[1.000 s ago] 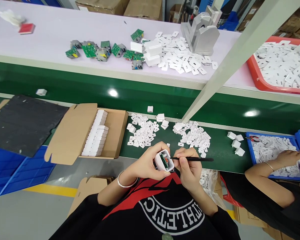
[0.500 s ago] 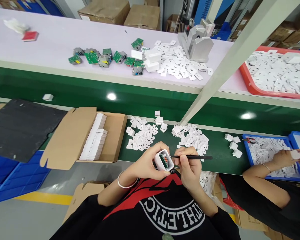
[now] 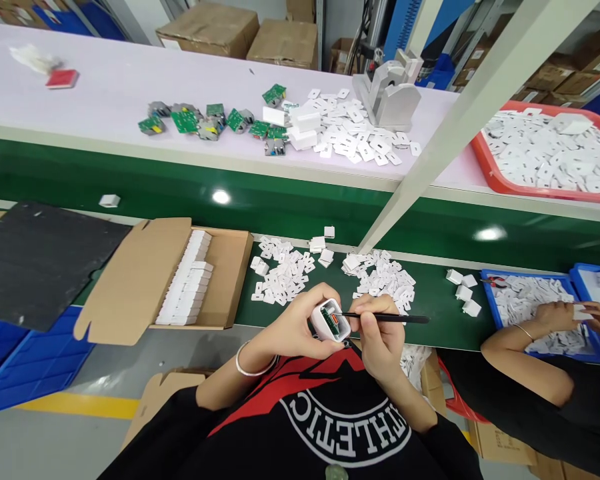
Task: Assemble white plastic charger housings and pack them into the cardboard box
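Note:
My left hand (image 3: 303,325) is closed around a white charger housing (image 3: 322,328), its open end tilted up toward me. Inside the housing shows a green circuit board (image 3: 329,321) with an orange-and-silver part. My right hand (image 3: 383,333) pinches black tweezers (image 3: 403,319), held nearly level. Their tip reaches into the housing's opening beside the board; whether it touches the board I cannot tell. Just beyond my hands, two piles of small white cover plates, one on the left (image 3: 283,273) and one on the right (image 3: 387,279), lie on the green bench.
A cardboard box (image 3: 230,273) with rows of white housings stands left. On the raised shelf are circuit boards (image 3: 185,120), loose plates, a metal fixture (image 3: 393,100) and a red tray (image 3: 490,170). A slanted post (image 3: 445,143) rises ahead. A co-worker's hands (image 3: 560,316) work over a blue tray at right.
My hands keep the housing and tweezers almost in place, the tweezers' tip still inside. At left a white housing on the green bench has shifted rightward. The co-worker's hands have moved slightly left.

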Demonstrator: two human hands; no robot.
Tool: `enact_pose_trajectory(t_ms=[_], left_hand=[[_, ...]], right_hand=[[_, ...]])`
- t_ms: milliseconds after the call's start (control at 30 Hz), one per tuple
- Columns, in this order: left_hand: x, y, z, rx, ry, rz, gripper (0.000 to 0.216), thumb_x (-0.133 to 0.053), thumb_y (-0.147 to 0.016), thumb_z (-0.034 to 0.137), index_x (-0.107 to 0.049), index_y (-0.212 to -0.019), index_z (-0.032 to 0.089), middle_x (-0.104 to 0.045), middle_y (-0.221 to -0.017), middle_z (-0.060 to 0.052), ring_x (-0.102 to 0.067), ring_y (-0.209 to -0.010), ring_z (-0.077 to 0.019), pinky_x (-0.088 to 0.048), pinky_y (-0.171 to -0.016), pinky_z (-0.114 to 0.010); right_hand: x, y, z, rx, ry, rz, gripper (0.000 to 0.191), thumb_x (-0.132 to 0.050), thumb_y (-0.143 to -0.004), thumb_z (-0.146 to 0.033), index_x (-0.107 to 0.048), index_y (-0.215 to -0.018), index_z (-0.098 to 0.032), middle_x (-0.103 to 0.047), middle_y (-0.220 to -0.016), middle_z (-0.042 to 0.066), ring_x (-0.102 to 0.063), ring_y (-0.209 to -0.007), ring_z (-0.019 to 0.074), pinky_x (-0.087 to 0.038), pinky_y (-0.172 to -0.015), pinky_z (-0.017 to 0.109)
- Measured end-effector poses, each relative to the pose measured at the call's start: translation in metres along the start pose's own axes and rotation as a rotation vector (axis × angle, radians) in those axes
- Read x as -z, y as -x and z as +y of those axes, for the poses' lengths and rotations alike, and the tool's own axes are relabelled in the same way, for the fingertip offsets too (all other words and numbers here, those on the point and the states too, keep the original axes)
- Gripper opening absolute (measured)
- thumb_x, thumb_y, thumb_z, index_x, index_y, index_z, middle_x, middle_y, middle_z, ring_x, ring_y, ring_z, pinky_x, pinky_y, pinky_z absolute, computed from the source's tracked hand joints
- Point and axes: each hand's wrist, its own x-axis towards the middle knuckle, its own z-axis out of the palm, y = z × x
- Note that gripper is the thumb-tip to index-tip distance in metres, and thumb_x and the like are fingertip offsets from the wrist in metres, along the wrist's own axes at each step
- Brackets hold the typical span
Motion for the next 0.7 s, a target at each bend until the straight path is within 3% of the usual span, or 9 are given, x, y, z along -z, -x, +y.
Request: enact_pose_trajectory(t_ms=[700], left_hand=[[-0.0001,0.0003,-0.0024,0.049,-0.021,0.012,0.040,-0.081,-0.073,0.026,-0.053,-0.100,0.022,-0.057,-0.088,0.003,-0.055,-0.070,-0.0115,-0.042,-0.063,-0.023]], right_hand=[[0.0015,-0.0017,0.0004,0.025,-0.034,-0.031,0.010,-0.055,-0.109,-0.028,-0.064,-0.104,-0.026,-0.056,-0.075,-0.002,-0.056,-0.068,0.0150,-0.046,-0.061,0.028]])
